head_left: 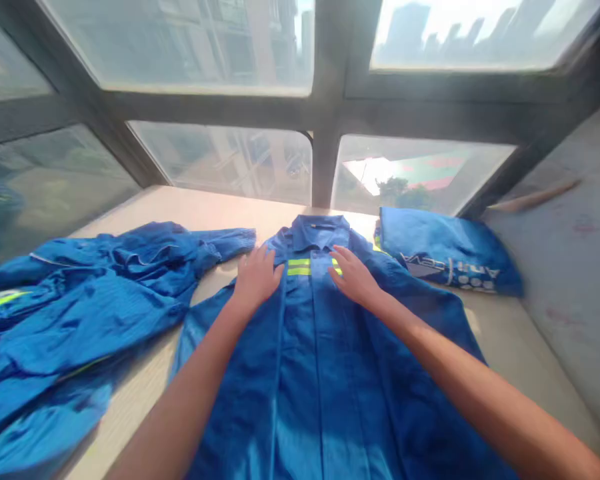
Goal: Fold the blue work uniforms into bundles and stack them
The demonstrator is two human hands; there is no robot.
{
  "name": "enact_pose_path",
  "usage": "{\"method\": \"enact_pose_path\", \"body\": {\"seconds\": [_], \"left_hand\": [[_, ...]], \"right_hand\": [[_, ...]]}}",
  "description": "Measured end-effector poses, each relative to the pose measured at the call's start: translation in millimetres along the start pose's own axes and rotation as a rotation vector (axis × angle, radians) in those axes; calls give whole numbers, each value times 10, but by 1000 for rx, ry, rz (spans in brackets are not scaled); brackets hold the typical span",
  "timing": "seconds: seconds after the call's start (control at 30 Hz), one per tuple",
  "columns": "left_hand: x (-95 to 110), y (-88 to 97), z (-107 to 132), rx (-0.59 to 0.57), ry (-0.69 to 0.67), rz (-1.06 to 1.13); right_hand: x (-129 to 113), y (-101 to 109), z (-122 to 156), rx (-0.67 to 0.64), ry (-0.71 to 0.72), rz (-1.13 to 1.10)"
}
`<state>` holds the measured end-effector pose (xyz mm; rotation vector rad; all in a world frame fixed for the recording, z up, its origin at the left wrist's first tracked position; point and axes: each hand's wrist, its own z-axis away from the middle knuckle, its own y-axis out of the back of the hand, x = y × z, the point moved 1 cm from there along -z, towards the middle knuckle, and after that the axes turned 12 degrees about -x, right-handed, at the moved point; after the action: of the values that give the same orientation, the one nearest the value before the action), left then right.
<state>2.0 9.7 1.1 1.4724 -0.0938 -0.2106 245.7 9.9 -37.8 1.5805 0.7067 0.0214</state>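
Observation:
A blue work jacket (300, 373) with yellow reflective strips lies front up and spread out before me, its collar toward the window. My left hand (257, 277) rests on its left shoulder area, fingers extended beside one strip. On the other side of the chest, my right hand (353, 275) lies with fingers stretched over the second strip and partly covers it. Neither hand grips the cloth. The jacket's lower edge runs out of view at the bottom.
A crumpled blue garment (105, 300) with a yellow strip spreads over the left side. At the back right sits a folded blue garment (445, 247) with white lettering. Window frames (325, 113) border the pale surface (215, 203), and a whitish wall (575, 267) stands at right.

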Motion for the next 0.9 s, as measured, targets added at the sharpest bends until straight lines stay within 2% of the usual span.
{"method": "enact_pose_path", "body": {"seconds": [0.13,0.3,0.37,0.43,0.5,0.57,0.7,0.9], "left_hand": [[-125,-230,1025,-12,-51,-22],[-238,-582,2334,90,-3,-15],[-231,-720,2744,128,9,-12],[-185,-839,3025,134,-21,-10],[-124,-926,3165,115,-49,-11],[-75,-967,3182,91,-47,-16],[-74,-929,3009,42,-22,-37],[-211,-755,2737,-47,-33,-51]], "right_hand": [[-51,101,944,32,12,-102],[-84,238,2326,189,-131,-100],[-174,236,2845,177,-147,-43],[-313,189,3253,108,-142,24],[-461,109,3505,21,-140,102],[-578,19,3598,-40,-161,184],[-690,-96,3470,-58,-250,263],[-754,-77,3278,-36,-286,229]]}}
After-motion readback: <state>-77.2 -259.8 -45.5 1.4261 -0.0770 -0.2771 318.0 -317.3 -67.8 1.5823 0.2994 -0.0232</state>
